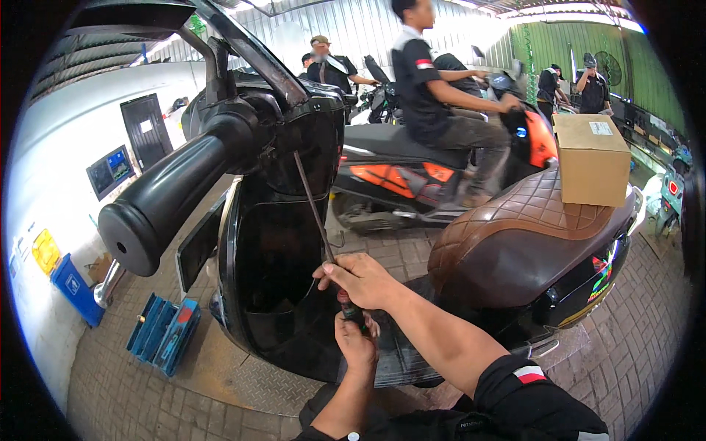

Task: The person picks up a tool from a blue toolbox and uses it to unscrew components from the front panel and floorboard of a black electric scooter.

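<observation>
My left hand (354, 344) is wrapped round the dark handle, with red on it, of a long screwdriver (312, 201). Just above, my right hand (360, 279) has its fingers on the lower shaft. The shaft slants up to the black scooter's front panel (272, 228) below the handlebar grip (165, 195); whether its tip sits in a screw is too small to tell. The scooter's footboard (401, 360) lies beyond my forearms.
A cardboard box (592, 165) rests on the brown quilted seat (500, 250). An orange-and-black scooter (382, 176) with a rider (434, 103) is behind. A blue toolbox (162, 334) and blue bin (77, 290) stand at left. Other people (592, 92) are in the background.
</observation>
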Motion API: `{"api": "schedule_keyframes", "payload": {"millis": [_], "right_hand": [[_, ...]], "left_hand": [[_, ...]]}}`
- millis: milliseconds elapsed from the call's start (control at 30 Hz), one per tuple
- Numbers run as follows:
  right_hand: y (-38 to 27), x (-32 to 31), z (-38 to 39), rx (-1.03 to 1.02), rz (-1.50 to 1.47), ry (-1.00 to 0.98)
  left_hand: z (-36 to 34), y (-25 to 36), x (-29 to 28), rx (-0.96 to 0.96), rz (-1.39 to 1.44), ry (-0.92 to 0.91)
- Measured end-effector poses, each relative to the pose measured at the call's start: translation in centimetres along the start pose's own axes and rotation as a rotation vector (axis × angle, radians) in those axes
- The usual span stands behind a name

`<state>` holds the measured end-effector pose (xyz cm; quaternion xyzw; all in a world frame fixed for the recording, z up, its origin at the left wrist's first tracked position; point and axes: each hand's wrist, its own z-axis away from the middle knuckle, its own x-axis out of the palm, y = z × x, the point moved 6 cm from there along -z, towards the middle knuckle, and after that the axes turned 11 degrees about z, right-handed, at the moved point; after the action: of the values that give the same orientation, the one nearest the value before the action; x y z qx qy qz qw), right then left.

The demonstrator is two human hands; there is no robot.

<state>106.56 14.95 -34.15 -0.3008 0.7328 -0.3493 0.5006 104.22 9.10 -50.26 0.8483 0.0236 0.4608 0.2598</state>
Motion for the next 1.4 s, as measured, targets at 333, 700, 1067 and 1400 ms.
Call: {"api": "schedule_keyframes", "payload": {"millis": [333, 700, 1067, 1400], "right_hand": [[0.3, -0.7, -0.5, -0.055, 0.093, 0.093], [-0.4, -0.7, -0.2, -0.148, 0.117, 0.105], [-0.1, -0.7, -0.6, -0.115, 0.078, 0.108], [-0.3, -0.8, -0.6, -0.129, 0.073, 0.139]], "left_hand": [[-1.5, -0.9, -0.3, -0.234, 0.142, -0.03], [-0.3, -1.7, -0.4, -0.377, 0.376, -0.376], [0.2, 0.7, 0.2, 0.04, -0.092, -0.001], [-0.7, -1.9, -0.1, -0.632, 0.43, -0.374]]}}
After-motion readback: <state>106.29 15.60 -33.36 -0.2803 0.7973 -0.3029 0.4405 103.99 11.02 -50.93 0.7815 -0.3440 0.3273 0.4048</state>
